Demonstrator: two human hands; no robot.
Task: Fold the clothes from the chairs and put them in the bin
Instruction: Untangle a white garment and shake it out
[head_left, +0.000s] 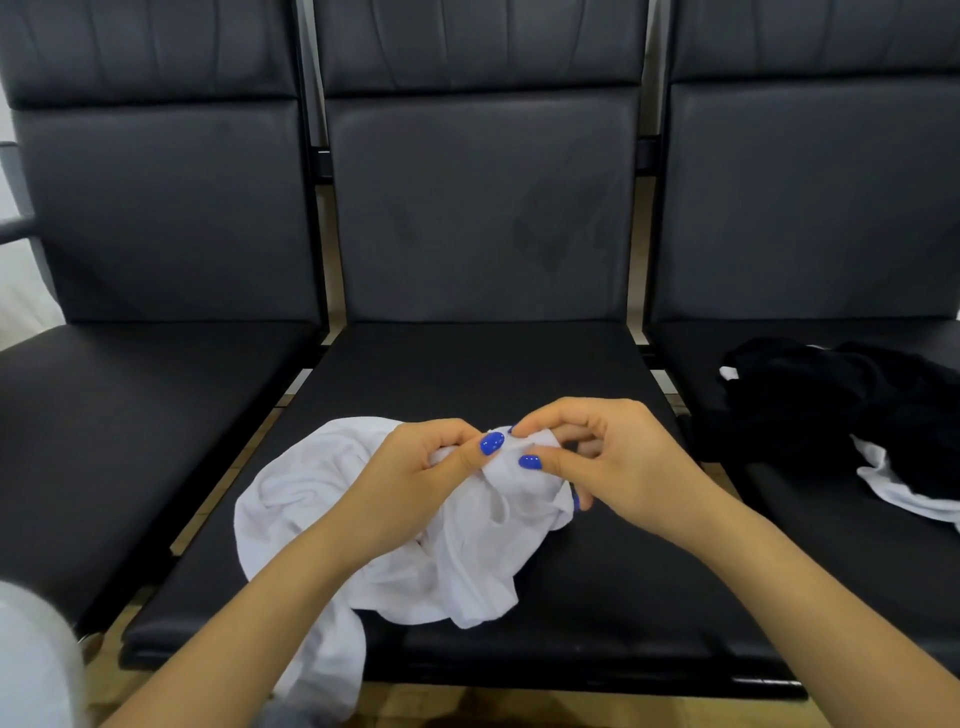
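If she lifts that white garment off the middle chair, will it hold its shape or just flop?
The white garment will probably flop: it lies crumpled in soft folds, and one end already droops over the seat's front edge. It looks thin and light, bunching easily where the left hand and right hand pinch it.

Waiting area: joined black padded chairs (483, 218)
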